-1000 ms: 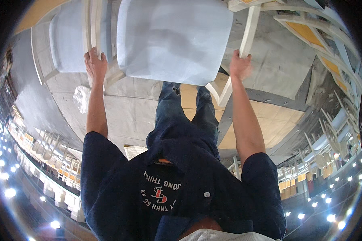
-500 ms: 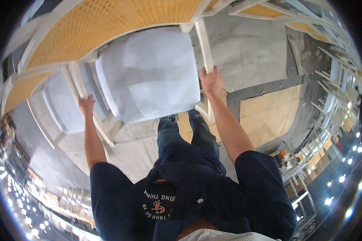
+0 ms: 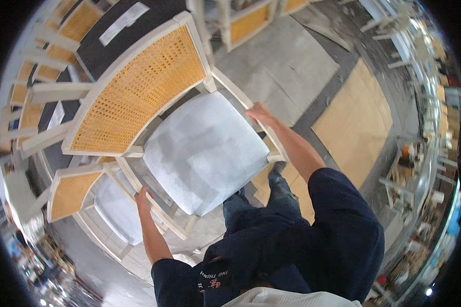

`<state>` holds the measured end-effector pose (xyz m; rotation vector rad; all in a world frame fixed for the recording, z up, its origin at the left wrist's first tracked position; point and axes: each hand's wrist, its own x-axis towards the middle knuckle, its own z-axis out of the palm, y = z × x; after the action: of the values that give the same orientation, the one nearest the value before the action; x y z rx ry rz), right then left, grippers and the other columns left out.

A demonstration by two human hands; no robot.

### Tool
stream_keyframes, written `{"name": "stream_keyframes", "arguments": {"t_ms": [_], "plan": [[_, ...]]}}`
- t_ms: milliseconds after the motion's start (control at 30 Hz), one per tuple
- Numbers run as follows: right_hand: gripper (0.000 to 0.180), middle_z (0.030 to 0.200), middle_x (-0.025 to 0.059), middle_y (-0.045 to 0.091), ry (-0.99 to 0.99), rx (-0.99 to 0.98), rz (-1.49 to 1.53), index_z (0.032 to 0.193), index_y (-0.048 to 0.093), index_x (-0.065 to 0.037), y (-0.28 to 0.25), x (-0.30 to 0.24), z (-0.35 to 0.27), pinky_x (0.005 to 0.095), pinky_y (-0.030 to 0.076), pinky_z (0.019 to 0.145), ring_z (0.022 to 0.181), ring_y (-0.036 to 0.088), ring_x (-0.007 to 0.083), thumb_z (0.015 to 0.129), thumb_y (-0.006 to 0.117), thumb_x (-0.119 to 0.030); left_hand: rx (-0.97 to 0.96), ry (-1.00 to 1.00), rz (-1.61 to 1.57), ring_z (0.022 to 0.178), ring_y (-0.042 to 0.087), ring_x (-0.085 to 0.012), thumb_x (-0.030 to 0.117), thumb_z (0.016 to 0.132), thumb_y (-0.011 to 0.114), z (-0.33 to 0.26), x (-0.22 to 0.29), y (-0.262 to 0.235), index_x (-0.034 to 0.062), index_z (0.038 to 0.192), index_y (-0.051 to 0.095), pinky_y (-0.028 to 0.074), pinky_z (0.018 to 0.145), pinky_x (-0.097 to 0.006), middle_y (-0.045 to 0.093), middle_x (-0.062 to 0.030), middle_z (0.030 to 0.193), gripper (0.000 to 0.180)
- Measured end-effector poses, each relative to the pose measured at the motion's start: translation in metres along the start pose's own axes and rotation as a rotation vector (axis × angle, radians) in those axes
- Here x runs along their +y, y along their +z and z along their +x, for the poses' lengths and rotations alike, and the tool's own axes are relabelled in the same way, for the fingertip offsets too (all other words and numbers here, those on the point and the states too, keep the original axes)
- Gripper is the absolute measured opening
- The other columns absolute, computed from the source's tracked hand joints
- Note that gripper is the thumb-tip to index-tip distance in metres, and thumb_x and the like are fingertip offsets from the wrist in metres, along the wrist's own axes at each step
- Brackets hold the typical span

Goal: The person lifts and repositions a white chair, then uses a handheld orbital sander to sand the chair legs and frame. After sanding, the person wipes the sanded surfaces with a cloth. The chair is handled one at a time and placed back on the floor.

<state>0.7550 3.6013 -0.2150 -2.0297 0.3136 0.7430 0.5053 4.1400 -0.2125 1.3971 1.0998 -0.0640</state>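
Between our two hands sits the chair's white cushioned seat [image 3: 205, 151]. Our left hand [image 3: 143, 197] is closed around the white side rail [image 3: 159, 212] at the seat's lower left edge; our right hand [image 3: 261, 113] wraps the opposite rail [image 3: 241, 100] at the upper right. Both grips are firm, arms reaching forward alike. From our hands outward, the cane backrest [image 3: 138, 92] rises on the far side, tilted upper left, touching a second cane chair [image 3: 77, 192] standing just beside.
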Motion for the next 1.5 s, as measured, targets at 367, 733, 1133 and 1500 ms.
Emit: {"name": "stream_keyframes", "arguments": {"t_ms": [367,733,1133,1500], "plan": [[0.027,0.053,0.0008,0.050,-0.058,0.224,0.461,0.069,0.055,-0.004,-0.221,0.119,-0.252,0.0286,0.037,0.040,0.040,0.046,0.0104,0.074,0.064,-0.029,-0.453,0.137,0.167,0.044,0.047,-0.0185,0.009,0.070,0.062,-0.083,0.069,0.193,0.0014,0.075,0.046,0.042,0.043,-0.032,0.048,-0.0075,0.057,0.018],[0.020,0.063,0.0006,0.051,-0.228,0.565,0.759,0.081,0.055,-0.004,-0.453,0.249,-0.589,0.0253,0.040,0.040,0.046,0.049,0.0089,0.071,0.066,-0.017,-0.573,0.565,0.185,0.046,0.043,-0.0142,0.009,0.074,0.063,-0.464,0.162,0.406,0.0060,0.064,0.047,0.040,0.047,-0.027,0.044,-0.0041,0.056,0.019],[0.015,0.064,0.0003,0.052,-0.527,0.745,0.624,0.087,0.054,-0.004,-0.745,0.423,-0.636,0.0227,0.039,0.039,0.046,0.049,0.0070,0.077,0.064,-0.009,-0.768,0.605,0.230,0.051,0.042,-0.0102,0.023,0.081,0.064,-0.614,0.086,0.744,0.0121,0.069,0.044,0.038,0.051,-0.026,0.042,0.0011,0.058,0.025],[0.018,0.064,-0.0013,0.053,-0.431,0.979,0.716,0.088,0.054,-0.006,-1.111,0.597,-0.631,0.0215,0.042,0.040,0.046,0.050,0.0056,0.076,0.066,-0.011,-0.943,0.492,0.225,0.045,0.042,-0.0117,0.016,0.086,0.059,-0.826,0.082,1.240,0.0100,0.072,0.048,0.036,0.043,-0.025,0.042,-0.0008,0.055,0.019]]}}
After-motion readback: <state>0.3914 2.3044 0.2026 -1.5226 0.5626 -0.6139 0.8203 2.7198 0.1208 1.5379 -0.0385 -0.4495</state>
